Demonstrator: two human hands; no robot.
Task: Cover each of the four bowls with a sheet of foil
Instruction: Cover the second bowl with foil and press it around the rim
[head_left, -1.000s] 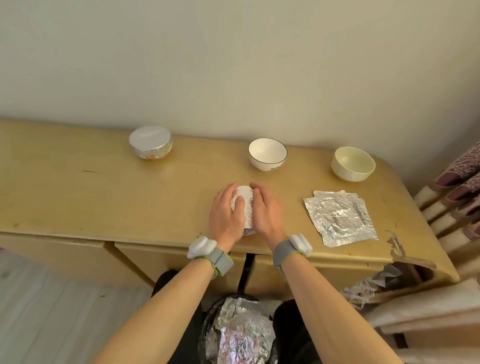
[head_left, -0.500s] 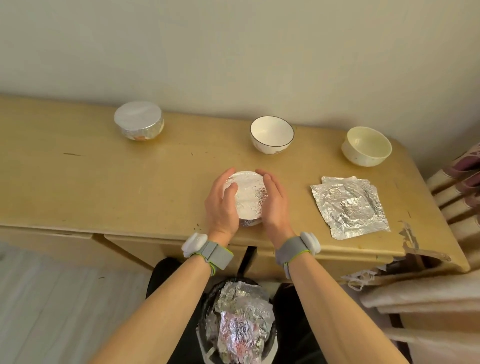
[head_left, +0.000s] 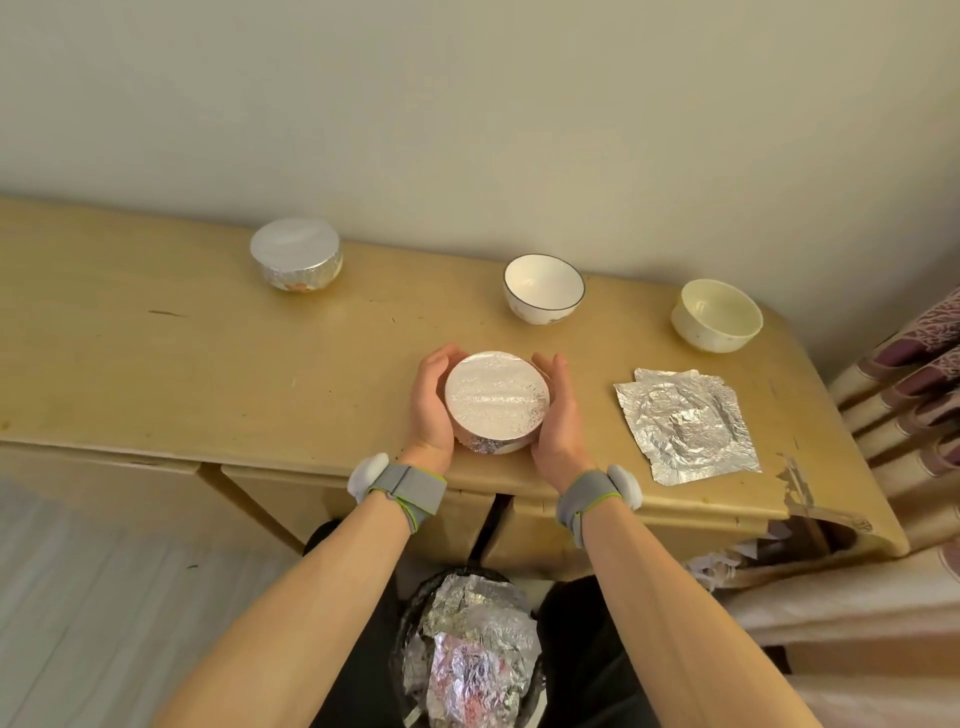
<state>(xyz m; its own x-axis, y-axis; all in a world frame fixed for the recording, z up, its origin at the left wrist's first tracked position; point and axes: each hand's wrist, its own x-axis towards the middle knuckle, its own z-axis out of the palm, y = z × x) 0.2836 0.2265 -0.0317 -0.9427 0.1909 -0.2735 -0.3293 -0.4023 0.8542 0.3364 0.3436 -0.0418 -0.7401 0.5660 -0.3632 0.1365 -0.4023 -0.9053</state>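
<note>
Head view: two of the four bowls are seen covered. A foil-capped bowl (head_left: 296, 254) stands at the back left of the worktop (head_left: 208, 374). The near bowl (head_left: 497, 397), its foil drawn flat and finely crinkled over the rim, is cupped at the front edge between the left hand (head_left: 431, 405) and right hand (head_left: 558, 415), fingers (head_left: 441, 358) curled round its sides. A dark-rimmed white bowl (head_left: 543, 288) and a cream bowl (head_left: 717, 314) are left open (both glossy and round). Creased foil sheets (head_left: 685, 421) lie flat to the right, apparently meant for those two.

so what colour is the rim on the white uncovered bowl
Dark, nearly black, a thin line round the white bowl; head view.
</note>
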